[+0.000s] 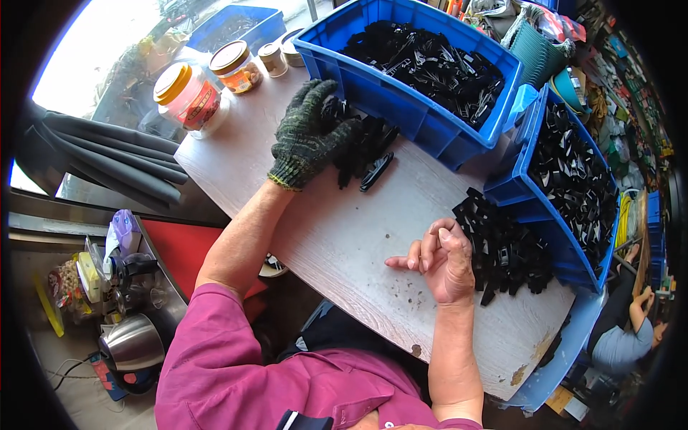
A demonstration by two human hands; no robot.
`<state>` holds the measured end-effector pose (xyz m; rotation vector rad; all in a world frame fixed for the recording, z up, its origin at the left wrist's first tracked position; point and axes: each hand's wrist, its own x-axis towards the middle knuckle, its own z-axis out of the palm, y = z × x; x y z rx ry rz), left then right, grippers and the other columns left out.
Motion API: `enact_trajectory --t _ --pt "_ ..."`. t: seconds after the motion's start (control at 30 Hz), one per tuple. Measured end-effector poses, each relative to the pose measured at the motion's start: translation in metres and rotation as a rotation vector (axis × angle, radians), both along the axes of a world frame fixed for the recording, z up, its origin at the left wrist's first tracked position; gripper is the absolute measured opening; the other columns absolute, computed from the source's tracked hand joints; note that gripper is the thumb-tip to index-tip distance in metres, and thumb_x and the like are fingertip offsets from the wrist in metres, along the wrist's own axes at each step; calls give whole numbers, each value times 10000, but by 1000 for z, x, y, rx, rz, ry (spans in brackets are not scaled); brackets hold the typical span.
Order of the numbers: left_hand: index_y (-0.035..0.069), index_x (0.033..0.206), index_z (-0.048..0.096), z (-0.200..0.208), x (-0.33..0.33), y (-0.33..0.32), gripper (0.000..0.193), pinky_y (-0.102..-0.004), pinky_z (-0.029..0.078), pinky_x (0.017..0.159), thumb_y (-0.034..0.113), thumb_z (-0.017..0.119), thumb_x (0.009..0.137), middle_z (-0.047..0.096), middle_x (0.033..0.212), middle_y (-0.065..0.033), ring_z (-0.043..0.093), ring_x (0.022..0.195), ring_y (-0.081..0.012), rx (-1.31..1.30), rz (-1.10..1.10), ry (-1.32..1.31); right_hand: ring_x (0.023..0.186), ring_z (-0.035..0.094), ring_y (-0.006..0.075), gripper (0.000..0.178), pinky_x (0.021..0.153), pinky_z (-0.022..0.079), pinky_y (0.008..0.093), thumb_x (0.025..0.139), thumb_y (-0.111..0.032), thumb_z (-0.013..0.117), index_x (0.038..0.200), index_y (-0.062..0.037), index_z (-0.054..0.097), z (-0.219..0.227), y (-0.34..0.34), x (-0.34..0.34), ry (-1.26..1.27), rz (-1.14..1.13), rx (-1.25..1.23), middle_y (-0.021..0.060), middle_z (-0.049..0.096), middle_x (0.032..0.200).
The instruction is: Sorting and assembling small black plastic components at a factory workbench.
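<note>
My left hand (304, 136) wears a dark green knitted glove. Its fingers and thumb are spread at the edge of a small heap of black plastic parts (365, 147), beside the large blue crate (408, 107). The glove covers part of the heap, and I see nothing gripped in it. One longer black piece (377, 172) lies at the near side of that heap. My bare right hand (444, 261) is raised over the table, palm up, fingers loosely bent and apart, with nothing visible in it. Just right of it spreads a larger heap of black parts (502, 247).
A second blue crate (548, 204) full of black parts stands at the right. Lidded jars (190, 100) line the far left of the pale table (344, 233). A steel kettle (132, 344) is at lower left. Another person (627, 337) sits at far right.
</note>
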<state>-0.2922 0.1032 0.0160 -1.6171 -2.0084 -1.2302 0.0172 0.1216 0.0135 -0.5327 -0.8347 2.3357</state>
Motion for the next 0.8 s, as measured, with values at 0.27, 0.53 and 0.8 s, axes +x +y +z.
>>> enact_trajectory --t 0.27,0.53,0.8 --pt "12 1352 562 -8 -24 -9 500 -343 521 933 163 722 903 676 1154 -147 658 1065 -204 79 -41 -558 639 623 216 196 799 596 604 1003 -228 514 1097 -67 574 -2 -1 0 13 -2 -2 41 471 578" --pt "108 1271 660 -12 -36 -21 339 -367 544 877 91 617 935 722 1109 -150 711 994 -266 -11 59 -242 610 590 220 223 773 577 663 978 -276 550 1098 -92 584 -3 0 1 -30 -12 18 49 474 587" --pt "22 1245 661 14 -18 -18 303 -320 525 930 63 663 945 718 1166 -105 678 1041 -160 -52 25 -282 621 601 222 222 773 586 651 983 -275 541 1079 -78 575 0 0 -1 -57 -18 31 49 462 585"
